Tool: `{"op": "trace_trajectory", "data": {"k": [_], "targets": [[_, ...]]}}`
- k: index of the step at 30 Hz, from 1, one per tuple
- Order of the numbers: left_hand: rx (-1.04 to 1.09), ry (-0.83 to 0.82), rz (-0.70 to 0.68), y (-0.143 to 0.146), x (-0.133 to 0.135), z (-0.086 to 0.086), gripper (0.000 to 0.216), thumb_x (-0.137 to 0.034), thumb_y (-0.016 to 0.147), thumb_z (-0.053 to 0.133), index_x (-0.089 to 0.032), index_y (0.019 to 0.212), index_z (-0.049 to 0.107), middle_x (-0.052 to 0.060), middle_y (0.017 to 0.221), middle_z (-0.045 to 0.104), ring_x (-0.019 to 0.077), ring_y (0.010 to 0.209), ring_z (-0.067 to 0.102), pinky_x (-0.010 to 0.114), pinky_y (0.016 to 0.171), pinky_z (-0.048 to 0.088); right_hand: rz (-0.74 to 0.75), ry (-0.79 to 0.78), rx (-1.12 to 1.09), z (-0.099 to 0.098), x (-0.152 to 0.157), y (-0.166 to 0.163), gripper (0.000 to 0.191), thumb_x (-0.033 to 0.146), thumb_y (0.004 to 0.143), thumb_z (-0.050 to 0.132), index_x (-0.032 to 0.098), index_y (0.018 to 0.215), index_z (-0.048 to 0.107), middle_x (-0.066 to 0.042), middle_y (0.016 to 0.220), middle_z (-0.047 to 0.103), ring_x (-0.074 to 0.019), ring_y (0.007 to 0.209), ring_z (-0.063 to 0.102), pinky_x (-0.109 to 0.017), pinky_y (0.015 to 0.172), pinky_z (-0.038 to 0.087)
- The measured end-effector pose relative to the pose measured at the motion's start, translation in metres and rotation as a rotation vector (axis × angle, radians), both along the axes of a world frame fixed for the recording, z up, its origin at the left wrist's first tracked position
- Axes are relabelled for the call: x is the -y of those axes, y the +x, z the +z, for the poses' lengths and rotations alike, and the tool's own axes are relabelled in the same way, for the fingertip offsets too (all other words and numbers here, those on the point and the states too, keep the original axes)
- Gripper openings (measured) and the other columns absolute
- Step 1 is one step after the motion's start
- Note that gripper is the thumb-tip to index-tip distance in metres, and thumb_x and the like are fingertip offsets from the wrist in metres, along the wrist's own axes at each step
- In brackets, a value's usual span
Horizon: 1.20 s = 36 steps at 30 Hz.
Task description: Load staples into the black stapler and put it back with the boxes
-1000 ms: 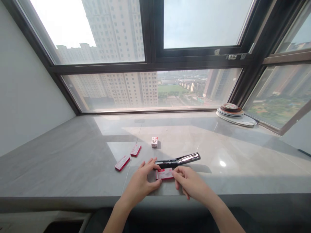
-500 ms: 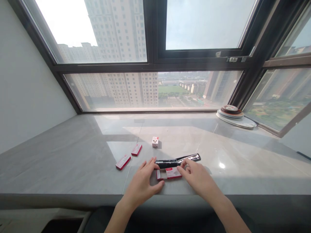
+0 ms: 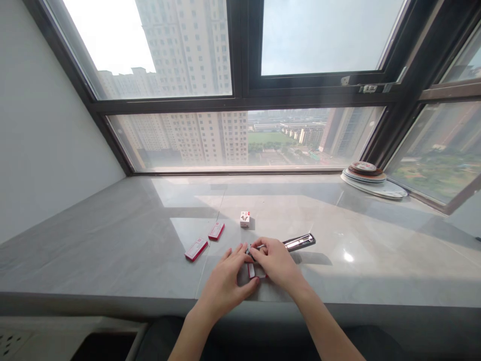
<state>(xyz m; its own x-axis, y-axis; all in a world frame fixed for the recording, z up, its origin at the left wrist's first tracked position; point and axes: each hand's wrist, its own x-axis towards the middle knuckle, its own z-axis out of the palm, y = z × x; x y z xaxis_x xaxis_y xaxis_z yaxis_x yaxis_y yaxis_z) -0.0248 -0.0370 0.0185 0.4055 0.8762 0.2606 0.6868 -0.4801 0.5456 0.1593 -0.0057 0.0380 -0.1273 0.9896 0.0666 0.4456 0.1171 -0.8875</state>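
A black stapler (image 3: 299, 242) lies folded open on the sill, its long arm stretching to the right; most of its base is hidden by my hands. My left hand (image 3: 226, 281) curls around the left end of the base, fingertips against it, with the thumb low beside a red and white staple box (image 3: 251, 271). Over the base, my right hand (image 3: 276, 263) has thumb and fingers pinched close to the left fingertips; what lies between them is too small or covered to make out. The staple box lies open-ended in front of the stapler, partly under my right hand.
Two flat red and white boxes, one nearer (image 3: 196, 249) and one farther (image 3: 216, 231), lie to the left. A small white and red cube-shaped box (image 3: 245, 219) stands behind my hands. Stacked plates (image 3: 372, 181) sit at the back right by the window. The sill's front edge (image 3: 165, 297) runs below.
My right hand has moved left along the stapler, from its middle to the left end near my left hand, now covering much of the staple box. The view has shifted slightly.
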Motion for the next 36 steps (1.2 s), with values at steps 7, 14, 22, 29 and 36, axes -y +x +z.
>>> {"op": "trace_trajectory", "data": {"k": [7, 14, 22, 29, 36], "targets": [[0.048, -0.044, 0.001, -0.003, -0.004, -0.003, 0.041, -0.033, 0.085, 0.073, -0.034, 0.125, 0.064, -0.001, 0.160, 0.045, 0.0248, 0.151, 0.039, 0.046, 0.130, 0.027, 0.161, 0.214, 0.343, 0.027, 0.017, 0.008, 0.015, 0.032, 0.092, 0.061, 0.026, 0.082, 0.070, 0.002, 0.064, 0.065, -0.0153, 0.060, 0.055, -0.027, 0.057, 0.029], [0.108, -0.030, 0.034, -0.007, 0.000, 0.002, 0.034, -0.035, 0.084, 0.076, -0.030, 0.115, 0.064, 0.003, 0.157, 0.049, 0.0251, 0.147, 0.044, 0.042, 0.124, 0.035, 0.199, 0.121, 0.413, 0.021, 0.033, 0.046, 0.010, 0.033, 0.093, 0.061, 0.027, 0.090, 0.069, 0.000, 0.075, 0.071, -0.0191, 0.069, 0.061, -0.028, 0.061, 0.031], [-0.048, 0.054, 0.274, 0.010, 0.007, 0.005, 0.039, -0.038, 0.106, 0.043, -0.023, 0.073, 0.057, 0.002, 0.074, 0.065, 0.0215, 0.080, 0.061, 0.035, 0.075, 0.042, 0.022, -0.007, 0.503, -0.006, 0.043, 0.075, 0.033, 0.041, 0.104, 0.042, 0.024, 0.080, 0.056, -0.003, 0.076, 0.070, -0.0209, 0.070, 0.062, -0.030, 0.062, 0.031], [-0.012, 0.107, 0.313, 0.030, 0.010, 0.001, 0.034, -0.037, 0.107, 0.044, -0.023, 0.082, 0.061, 0.000, 0.076, 0.063, 0.0185, 0.073, 0.059, 0.031, 0.071, 0.040, -0.057, -0.064, 0.409, -0.014, 0.042, 0.078, 0.040, 0.053, 0.099, 0.049, 0.022, 0.077, 0.059, -0.002, 0.070, 0.065, -0.0183, 0.066, 0.059, -0.029, 0.059, 0.032], [-0.036, 0.155, 0.221, 0.035, 0.013, 0.002, 0.030, -0.041, 0.101, 0.054, -0.030, 0.127, 0.066, 0.004, 0.104, 0.070, 0.0230, 0.095, 0.066, 0.035, 0.084, 0.047, -0.179, -0.228, 0.125, -0.016, 0.027, 0.168, 0.078, 0.067, 0.082, 0.071, 0.020, 0.140, 0.049, 0.005, 0.067, 0.057, -0.0132, 0.052, 0.047, -0.026, 0.052, 0.033]]}}
